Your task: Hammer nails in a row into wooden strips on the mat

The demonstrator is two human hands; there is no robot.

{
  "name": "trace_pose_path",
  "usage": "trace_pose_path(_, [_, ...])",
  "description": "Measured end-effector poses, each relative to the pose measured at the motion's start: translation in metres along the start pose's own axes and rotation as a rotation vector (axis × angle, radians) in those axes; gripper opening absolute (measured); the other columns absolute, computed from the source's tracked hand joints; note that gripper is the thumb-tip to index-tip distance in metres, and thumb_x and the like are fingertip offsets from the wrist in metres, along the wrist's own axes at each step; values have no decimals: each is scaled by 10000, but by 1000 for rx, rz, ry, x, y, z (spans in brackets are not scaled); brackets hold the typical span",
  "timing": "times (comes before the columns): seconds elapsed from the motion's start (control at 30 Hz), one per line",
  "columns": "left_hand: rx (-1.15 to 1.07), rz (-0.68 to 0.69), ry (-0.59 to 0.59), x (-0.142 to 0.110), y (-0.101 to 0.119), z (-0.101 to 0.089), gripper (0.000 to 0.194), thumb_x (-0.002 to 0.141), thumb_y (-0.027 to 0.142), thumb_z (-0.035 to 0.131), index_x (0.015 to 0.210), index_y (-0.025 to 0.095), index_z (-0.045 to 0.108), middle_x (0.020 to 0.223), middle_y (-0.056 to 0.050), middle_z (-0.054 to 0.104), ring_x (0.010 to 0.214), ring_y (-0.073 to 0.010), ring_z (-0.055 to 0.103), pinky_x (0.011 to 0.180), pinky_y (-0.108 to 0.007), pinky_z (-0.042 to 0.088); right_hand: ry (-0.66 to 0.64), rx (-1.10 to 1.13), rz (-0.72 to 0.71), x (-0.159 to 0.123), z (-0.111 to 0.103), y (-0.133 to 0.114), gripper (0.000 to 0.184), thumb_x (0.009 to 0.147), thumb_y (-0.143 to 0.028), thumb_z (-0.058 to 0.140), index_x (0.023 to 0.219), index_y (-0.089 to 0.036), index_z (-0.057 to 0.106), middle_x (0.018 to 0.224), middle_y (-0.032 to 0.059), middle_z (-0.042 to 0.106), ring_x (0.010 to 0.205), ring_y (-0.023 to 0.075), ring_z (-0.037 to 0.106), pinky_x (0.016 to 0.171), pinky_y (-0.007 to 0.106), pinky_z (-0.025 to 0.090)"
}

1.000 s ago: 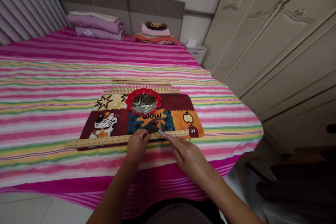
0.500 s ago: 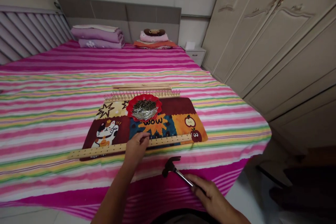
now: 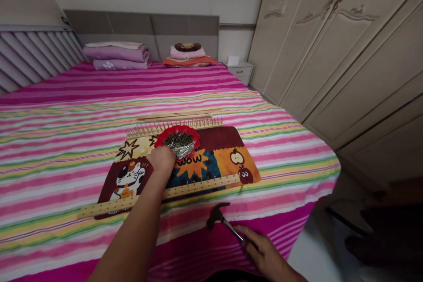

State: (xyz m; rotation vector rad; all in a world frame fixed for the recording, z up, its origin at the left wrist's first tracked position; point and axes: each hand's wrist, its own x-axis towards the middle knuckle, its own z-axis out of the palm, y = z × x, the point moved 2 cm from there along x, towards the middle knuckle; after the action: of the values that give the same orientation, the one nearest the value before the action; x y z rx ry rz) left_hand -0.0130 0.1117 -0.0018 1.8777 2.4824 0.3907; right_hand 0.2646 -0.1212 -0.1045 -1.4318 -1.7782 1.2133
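My left hand (image 3: 162, 158) is at the near left rim of a red scalloped bowl (image 3: 159, 138) full of nails (image 3: 181, 143); its fingertips are hidden, so I cannot tell whether they hold a nail. In my right hand (image 3: 261, 246) is a claw hammer (image 3: 218, 216), gripped by its handle, head to the left above the near bedspread. A wooden strip with rows of holes (image 3: 198, 186) lies across the front of a printed mat (image 3: 228, 139), with several nails standing in its right part. The left forearm covers part of that strip.
Behind the bowl lies a strip (image 3: 205, 122) bristling with upright nails, then plain wooden strips (image 3: 178, 115). All rest on a striped bedspread (image 3: 49, 158). Folded purple bedding (image 3: 119, 56) and a second stack (image 3: 188, 55) sit by the headboard. A wardrobe (image 3: 317, 53) stands right.
My left hand has moved from the near wooden strip up to the bowl of nails. My right hand still holds the hammer in about the same place. The camera view has shifted slightly.
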Motion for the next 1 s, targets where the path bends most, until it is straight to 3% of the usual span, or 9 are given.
trace_pose_path(0.1, [-145, -102, -66, 6, -8, 1, 152, 665, 289, 564, 612, 182, 659, 672, -119, 668, 759, -300, 621, 698, -401, 379, 2, 10, -5, 1, 0, 0, 393, 857, -186, 433, 1204, -223, 613, 1096, 55, 708, 935, 212, 673, 847, 313, 530])
trace_pose_path(0.2, [-511, -121, -77, 4, -20, -1, 173, 640, 364, 599, 578, 206, 635, 556, -37, 626, 654, -225, 594, 670, -344, 389, -6, 11, -18, 1, 0, 2, 390, 859, -195, 444, 1211, -223, 610, 1102, 56, 708, 975, 220, 663, 881, 327, 516])
trace_pose_path(0.33, [-1116, -132, -80, -16, -30, -8, 254, 518, 394, 700, 640, 176, 654, 603, 6, 637, 604, -132, 544, 646, -269, 417, -5, 7, -8, 2, 0, 2, 380, 876, -237, 439, 1217, -213, 603, 1079, 66, 716, 957, 223, 671, 856, 330, 530])
trace_pose_path(0.43, [-1355, -215, -176, -36, -32, -14, 362, 433, 366, 774, 707, 152, 673, 637, 3, 651, 595, -103, 548, 633, -249, 440, 0, -3, -32, 2, -2, -3, 373, 882, -267, 437, 1202, -186, 612, 1122, 93, 700, 1009, 235, 655, 874, 335, 520])
trace_pose_path(0.63, [-1404, -272, -252, -75, -38, -14, 411, 414, 376, 811, 723, 143, 672, 666, -18, 672, 625, -118, 592, 632, -253, 477, 23, -11, -33, 1, 0, -4, 361, 878, -244, 435, 1186, -189, 616, 1032, 82, 730, 911, 225, 688, 815, 332, 547])
trace_pose_path(0.8, [-1353, -311, -305, -106, -38, -1, 427, 423, 430, 798, 707, 152, 642, 566, 25, 619, 538, -95, 546, 554, -228, 451, 32, -19, -45, 0, 2, 3, 364, 873, -217, 447, 1198, -184, 606, 1078, 78, 719, 984, 232, 669, 856, 341, 536])
trace_pose_path(1.0, [-1307, -330, -275, -115, -35, 10, 428, 426, 436, 772, 703, 143, 630, 566, 2, 624, 552, -110, 556, 483, -205, 421, 2, -42, -36, 0, -1, -2, 375, 889, -270, 431, 1204, -158, 601, 1122, 105, 700, 1036, 239, 647, 881, 339, 526])
